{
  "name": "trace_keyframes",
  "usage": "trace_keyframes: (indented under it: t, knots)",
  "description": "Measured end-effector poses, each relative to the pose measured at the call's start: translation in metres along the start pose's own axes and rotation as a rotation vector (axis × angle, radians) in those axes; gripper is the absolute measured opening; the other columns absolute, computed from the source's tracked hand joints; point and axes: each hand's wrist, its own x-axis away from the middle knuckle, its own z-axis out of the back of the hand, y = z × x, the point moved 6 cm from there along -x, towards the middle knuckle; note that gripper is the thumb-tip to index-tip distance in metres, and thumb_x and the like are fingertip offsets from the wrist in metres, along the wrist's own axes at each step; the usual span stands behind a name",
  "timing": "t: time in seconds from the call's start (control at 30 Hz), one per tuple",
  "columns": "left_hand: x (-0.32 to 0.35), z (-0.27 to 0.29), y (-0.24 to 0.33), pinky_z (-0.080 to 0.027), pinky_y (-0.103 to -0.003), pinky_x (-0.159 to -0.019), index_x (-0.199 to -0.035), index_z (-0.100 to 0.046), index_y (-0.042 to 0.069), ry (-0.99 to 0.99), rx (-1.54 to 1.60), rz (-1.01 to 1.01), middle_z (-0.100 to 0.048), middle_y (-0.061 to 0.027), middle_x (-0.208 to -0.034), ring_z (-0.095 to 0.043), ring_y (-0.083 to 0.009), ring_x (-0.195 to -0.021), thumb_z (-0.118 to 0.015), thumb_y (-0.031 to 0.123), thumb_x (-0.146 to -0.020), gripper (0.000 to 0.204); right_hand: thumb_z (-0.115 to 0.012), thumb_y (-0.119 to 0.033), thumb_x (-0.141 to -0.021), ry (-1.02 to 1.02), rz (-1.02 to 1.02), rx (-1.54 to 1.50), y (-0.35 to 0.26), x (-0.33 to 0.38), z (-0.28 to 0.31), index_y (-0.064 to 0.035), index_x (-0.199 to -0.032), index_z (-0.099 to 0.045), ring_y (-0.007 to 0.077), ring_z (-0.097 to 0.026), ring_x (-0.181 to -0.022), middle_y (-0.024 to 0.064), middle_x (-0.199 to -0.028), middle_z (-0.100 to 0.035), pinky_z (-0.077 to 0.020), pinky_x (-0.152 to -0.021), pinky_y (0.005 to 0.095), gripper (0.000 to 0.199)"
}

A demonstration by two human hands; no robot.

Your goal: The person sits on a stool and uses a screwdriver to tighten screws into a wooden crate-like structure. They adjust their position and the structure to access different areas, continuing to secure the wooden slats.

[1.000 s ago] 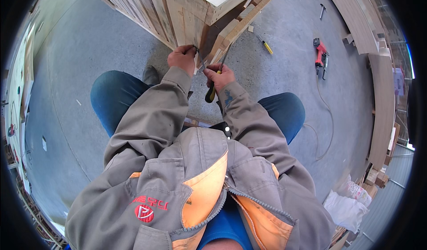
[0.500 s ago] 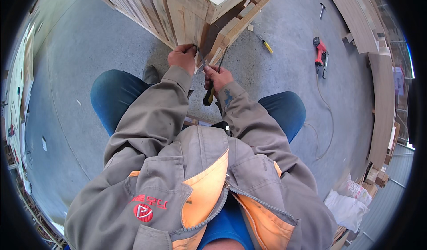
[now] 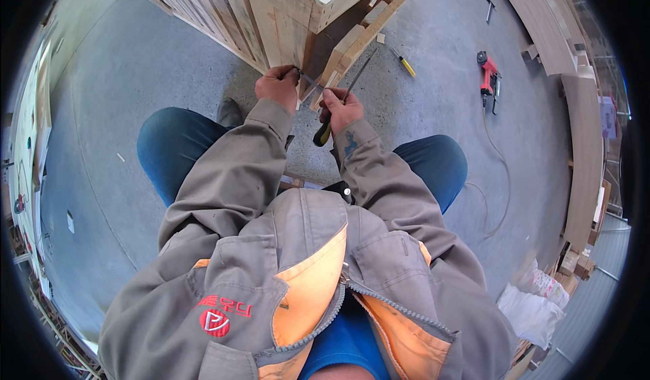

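My left hand (image 3: 277,84) is closed in a pinch at the lower corner of a large wooden crate (image 3: 267,25). Its fingertips hold one end of a thin grey strip (image 3: 310,80), whose exact kind I cannot make out. The strip slants across to the fingers of my right hand (image 3: 342,108). That hand is wrapped round a screwdriver (image 3: 321,133) with a black and yellow handle. Its long shaft points up and away to the right, in front of a wooden frame piece (image 3: 349,54) standing off the crate's side.
On the concrete floor to the right lie a yellow-handled screwdriver (image 3: 406,66), a small wood block (image 3: 380,38), a hammer (image 3: 489,11) and a red nail gun (image 3: 487,75) with its hose. Long wooden boards (image 3: 581,157) line the right side; white sacks (image 3: 531,312) lie below them.
My right hand has moved slightly right, and the screwdriver's shaft has swung out to the right. My left hand stays at the crate corner.
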Motion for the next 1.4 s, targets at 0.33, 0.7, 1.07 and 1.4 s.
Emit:
trace_keyframes:
  t: [0.33,0.7,1.07,1.4]
  knots:
    - [-0.003,0.002,-0.002,-0.054,-0.026,-0.072,-0.103,-0.068,-0.008,-0.029,-0.047,-0.010,-0.071,-0.0118,-0.089,-0.067,-0.0157,-0.078,-0.066,0.002,-0.087,0.019,-0.074,-0.007,-0.084,-0.155,0.070,0.290,-0.013,-0.007,-0.026,-0.0032,-0.127,-0.061,0.0075,-0.050,-0.056,-0.0011,-0.075,-0.058,-0.0417,-0.050,0.0238,0.046]
    - [0.001,0.004,0.002,-0.053,-0.027,-0.075,-0.101,-0.073,-0.001,-0.028,-0.107,-0.048,-0.073,-0.0107,-0.088,-0.068,-0.0148,-0.079,-0.068,0.007,-0.083,0.020,-0.075,-0.005,-0.083,-0.124,0.094,0.136,-0.012,-0.029,-0.018,-0.0011,-0.117,-0.066,0.0078,-0.050,-0.055,0.0006,-0.078,-0.061,-0.0409,-0.048,0.0241,0.035]
    - [0.004,0.005,0.006,-0.053,-0.028,-0.075,-0.102,-0.072,-0.001,-0.019,-0.214,-0.110,-0.073,-0.0117,-0.088,-0.068,-0.0158,-0.080,-0.069,0.009,-0.083,0.022,-0.076,-0.005,-0.083,-0.134,0.104,0.108,-0.012,-0.026,-0.020,0.0011,-0.106,-0.069,0.0069,-0.050,-0.054,0.0001,-0.074,-0.062,-0.0405,-0.048,0.0235,0.025]
    - [0.010,0.004,0.014,-0.052,-0.026,-0.077,-0.106,-0.071,-0.003,-0.030,-0.218,-0.102,-0.073,-0.0109,-0.093,-0.067,-0.0147,-0.083,-0.069,0.008,-0.083,0.026,-0.078,-0.009,-0.080,-0.136,0.107,0.197,-0.010,-0.025,-0.016,0.0004,-0.100,-0.069,0.0073,-0.051,-0.055,0.0001,-0.073,-0.062,-0.0412,-0.049,0.0238,0.024]
